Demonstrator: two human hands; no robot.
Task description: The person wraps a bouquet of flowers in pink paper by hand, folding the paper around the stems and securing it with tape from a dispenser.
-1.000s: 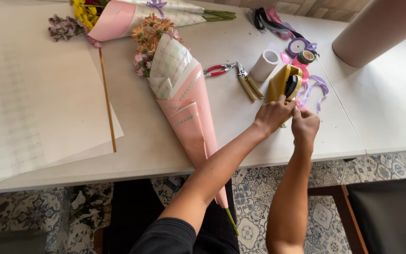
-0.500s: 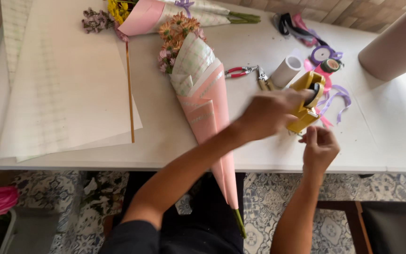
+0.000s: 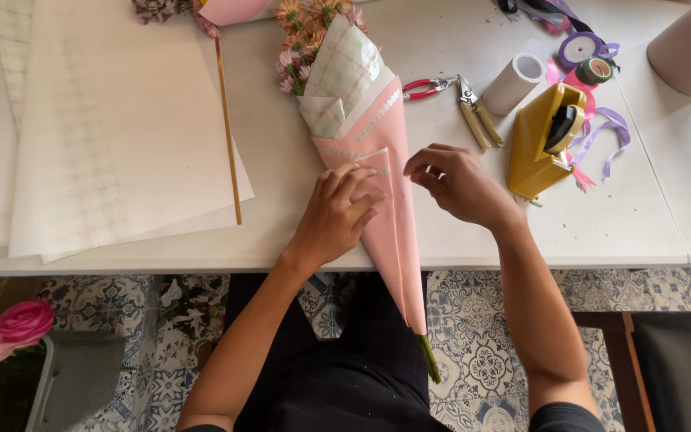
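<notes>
A bouquet in a pink paper cone lies on the white table, flowers pointing away and green stems hanging over the near edge. My left hand lies flat on the cone's folded flap, fingers pressing it down. My right hand hovers just right of the cone with thumb and fingertips pinched together; whatever is between them is too small to see. A yellow tape dispenser stands to the right of that hand.
Large pale paper sheets and a thin wooden stick cover the table's left. Red-handled cutters, a white roll, ribbon spools and a big roll sit at the back right. A pink rose is down at the left.
Both hands left the tape dispenser and moved left to the pink cone. My left hand now presses the wrap; my right hand arrived beside it with fingers pinched.
</notes>
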